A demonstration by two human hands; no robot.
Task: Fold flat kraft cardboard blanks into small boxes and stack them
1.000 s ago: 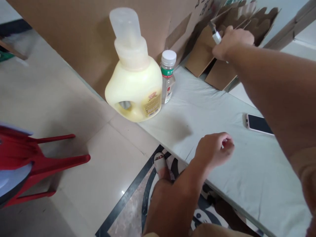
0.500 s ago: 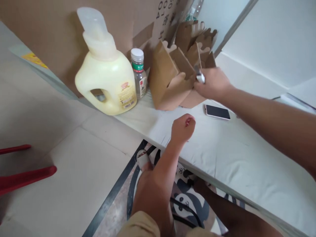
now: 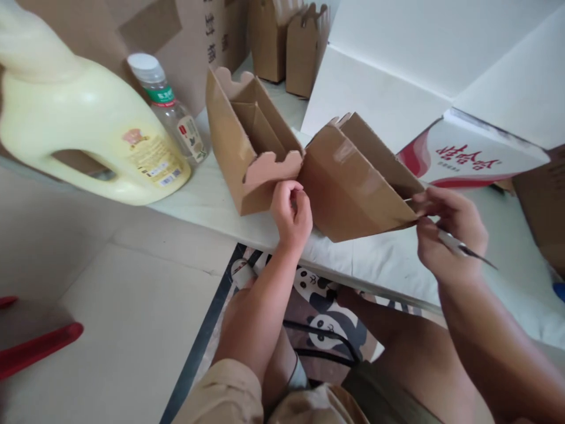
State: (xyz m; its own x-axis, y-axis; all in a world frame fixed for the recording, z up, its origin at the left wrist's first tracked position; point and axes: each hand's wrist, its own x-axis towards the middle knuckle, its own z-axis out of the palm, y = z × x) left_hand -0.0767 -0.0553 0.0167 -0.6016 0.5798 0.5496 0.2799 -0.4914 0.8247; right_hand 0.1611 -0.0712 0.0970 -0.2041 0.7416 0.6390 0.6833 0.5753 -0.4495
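My right hand point(image 3: 457, 229) pinches the near right corner of an open-topped cardboard box point(image 3: 353, 188). A slim silver tool with a dark pointed tip point(image 3: 459, 244) is also in that hand; its kind is unclear. The box tilts above the white-covered surface. Close by on the left stands another open cardboard box point(image 3: 260, 141) with scalloped flaps. Just in front of that box's lower right corner is my left hand point(image 3: 292, 215), its fingers curled closed. What lies inside those fingers, if anything, is hidden.
A large pale-yellow jug point(image 3: 88, 129) and a clear bottle with a white cap point(image 3: 170, 109) stand left. Folded-up cardboard boxes point(image 3: 304, 53) are at the back. An open white-and-red box point(image 3: 472, 150) lies behind on the right. The covered surface point(image 3: 371, 259) ends above a panda-print mat point(image 3: 329, 327).
My right hand has brought one cardboard box away from the group, toward me and to the right. The view has shifted closer. My left hand stays curled, now beside the other box.
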